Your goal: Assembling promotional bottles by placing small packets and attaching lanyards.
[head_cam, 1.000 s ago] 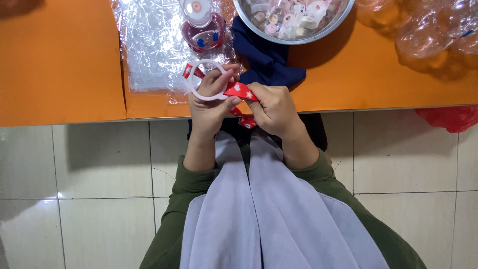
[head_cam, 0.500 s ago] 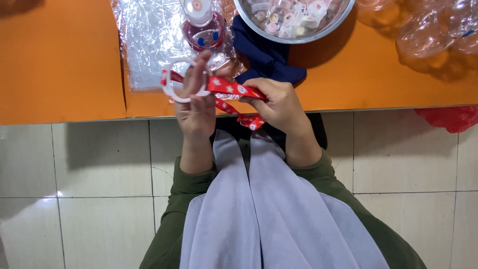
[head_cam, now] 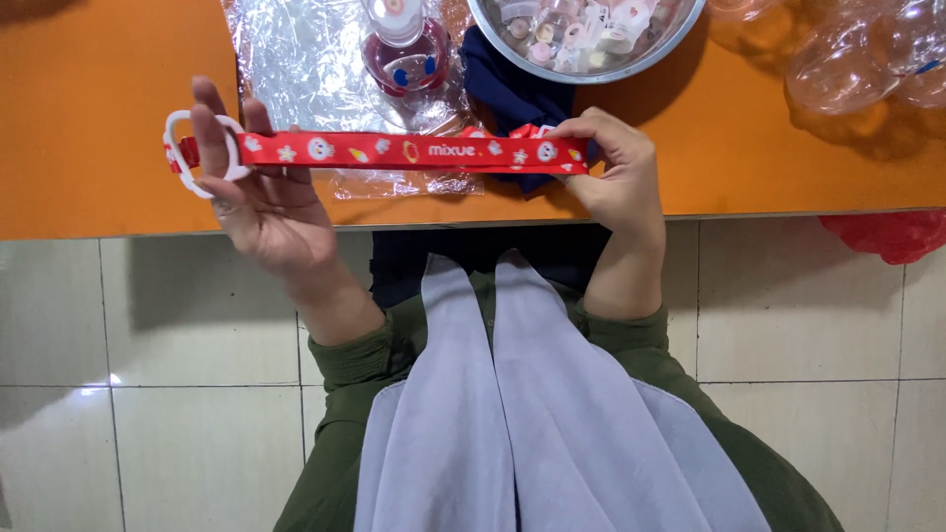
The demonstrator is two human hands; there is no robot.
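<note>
A red printed ribbon strap (head_cam: 394,152) is stretched flat between my two hands above the orange table's near edge. At its left end is a white plastic ring (head_cam: 202,158), hooked over the fingers of my left hand (head_cam: 258,197), whose fingers are spread. My right hand (head_cam: 616,172) pinches the strap's right end between thumb and fingers.
The orange table (head_cam: 89,118) carries a clear plastic sheet (head_cam: 305,59), a small bottle of red liquid (head_cam: 404,49), a dark blue cloth (head_cam: 512,94), a metal bowl (head_cam: 591,71) of small caps, and clear plastic shells (head_cam: 847,59) at right. A red bag (head_cam: 887,236) hangs at the edge.
The strap was bunched between both hands close together. My left hand has swung left with the ring and my right hand has moved right, pulling the strap out straight.
</note>
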